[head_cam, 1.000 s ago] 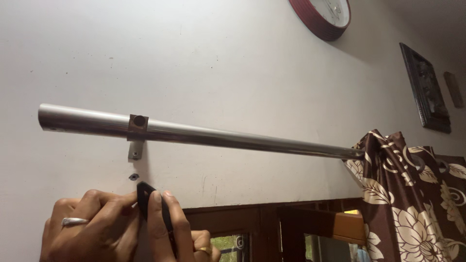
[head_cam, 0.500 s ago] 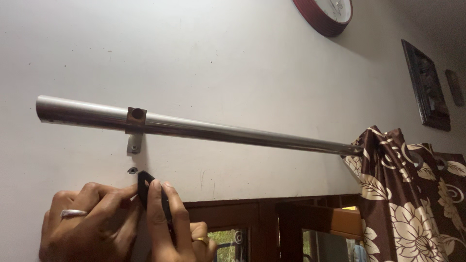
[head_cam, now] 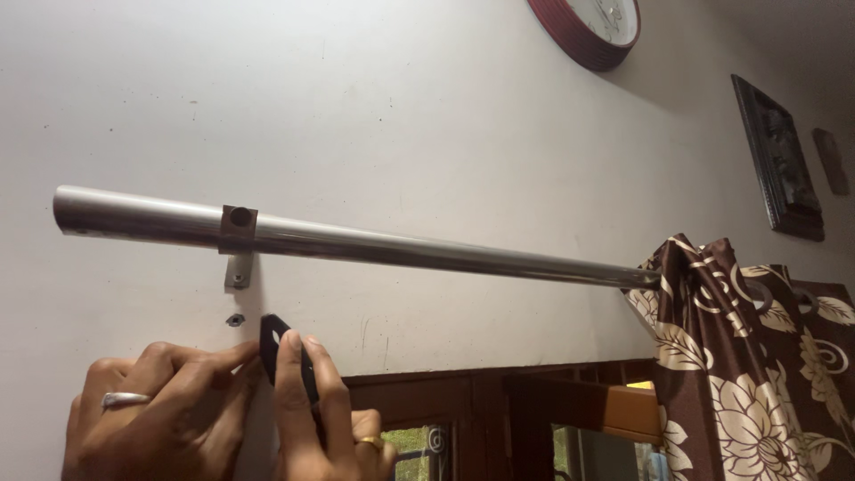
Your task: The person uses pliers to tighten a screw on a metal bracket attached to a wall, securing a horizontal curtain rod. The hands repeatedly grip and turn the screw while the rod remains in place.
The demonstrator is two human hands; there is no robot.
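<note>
Below the rod bracket (head_cam: 238, 230), both hands (head_cam: 223, 410) have lowered the black tool (head_cam: 283, 354) slightly.

Both hands, left hand (head_cam: 160, 405) and right hand (head_cam: 325, 419), are pinching a black tool (head_cam: 283, 354) against the wall (head_cam: 383, 107), just below the curtain rod (head_cam: 356, 245) bracket (head_cam: 238, 233).

One rod (head_cam: 356, 242), one bracket (head_cam: 238, 230), one clock (head_cam: 590, 27), one curtain (head_cam: 757, 356), two picture frames (head_cam: 779, 160), two hands (head_cam: 160, 410), two rings (head_cam: 125, 400), one dark tool (head_cam: 283, 352).

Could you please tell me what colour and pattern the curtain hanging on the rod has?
Dark brown with cream flowers and leaves; the curtain shows in the head view.
</note>
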